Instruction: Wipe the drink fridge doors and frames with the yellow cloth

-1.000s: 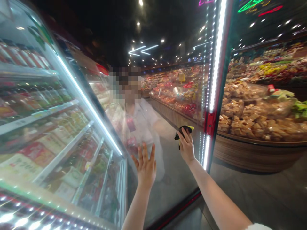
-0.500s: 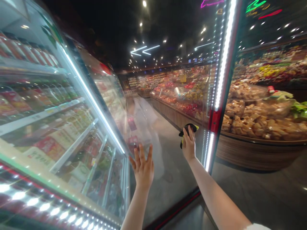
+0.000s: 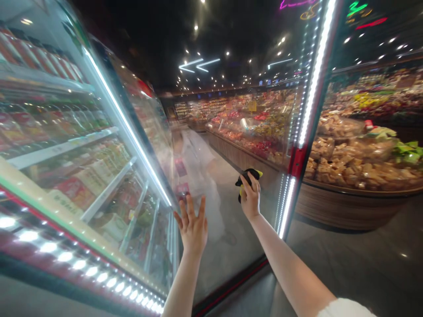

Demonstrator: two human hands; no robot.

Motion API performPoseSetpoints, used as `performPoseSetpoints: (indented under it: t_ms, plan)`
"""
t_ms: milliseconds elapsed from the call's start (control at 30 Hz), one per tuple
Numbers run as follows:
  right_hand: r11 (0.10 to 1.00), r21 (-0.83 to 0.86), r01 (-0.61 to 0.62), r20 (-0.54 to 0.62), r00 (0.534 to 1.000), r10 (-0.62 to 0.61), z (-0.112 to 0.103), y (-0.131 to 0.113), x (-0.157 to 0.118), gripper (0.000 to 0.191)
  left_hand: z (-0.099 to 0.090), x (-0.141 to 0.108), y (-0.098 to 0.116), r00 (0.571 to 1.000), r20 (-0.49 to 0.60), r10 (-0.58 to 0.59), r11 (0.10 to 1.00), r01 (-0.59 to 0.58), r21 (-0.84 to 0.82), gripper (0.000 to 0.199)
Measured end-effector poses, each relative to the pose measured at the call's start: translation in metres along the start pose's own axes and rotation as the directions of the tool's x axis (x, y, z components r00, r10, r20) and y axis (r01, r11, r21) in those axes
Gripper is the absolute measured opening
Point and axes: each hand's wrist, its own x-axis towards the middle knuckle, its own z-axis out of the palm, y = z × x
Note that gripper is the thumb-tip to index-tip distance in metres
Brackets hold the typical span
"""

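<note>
My left hand [image 3: 192, 226] is spread with its fingers apart in front of a glass door [image 3: 231, 246], holding nothing; whether it touches the glass is unclear. To its right, my right hand [image 3: 250, 196] has its fingers pressed on a black and yellow cloth [image 3: 251, 171] against the same glass. Part of the cloth is hidden behind the fingers. A bright light strip [image 3: 292, 200] and a red fitting [image 3: 297, 162] run along the door's right edge.
Lit refrigerated shelves [image 3: 66, 147] with bottles and packs stand on the left. Beyond the glass are produce displays and a blurred person in white [image 3: 198, 163], perhaps a reflection. A round wooden produce stand [image 3: 346, 207] is at the right.
My right hand and the cloth have moved left across the glass. My left hand shows slightly further left and stays spread. The view has shifted a little.
</note>
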Motion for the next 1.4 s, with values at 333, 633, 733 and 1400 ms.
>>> performPoseSetpoints:
  t_ms: [333,633,733,1400]
  plan:
    - [0.974,-0.019,0.225,0.172,0.961,-0.218,-0.002,-0.022,-0.041,0.06,-0.013,-0.018,-0.025,0.999,-0.003,-0.04,0.999,0.04,-0.002,0.102]
    - [0.97,0.033,0.243,0.206,0.947,-0.244,0.016,-0.081,-0.034,0.059,-0.022,-0.028,-0.033,0.999,0.022,-0.046,0.999,0.046,0.002,0.099]
    - [0.946,0.044,0.322,0.259,0.911,-0.322,0.003,-0.068,-0.051,0.057,-0.025,-0.031,-0.04,0.999,0.015,-0.031,0.999,0.031,0.013,0.097]
    - [0.97,0.127,0.206,0.197,0.953,-0.228,0.034,-0.142,-0.074,0.059,-0.06,-0.096,-0.104,0.978,0.116,-0.173,0.981,0.16,0.108,0.092]
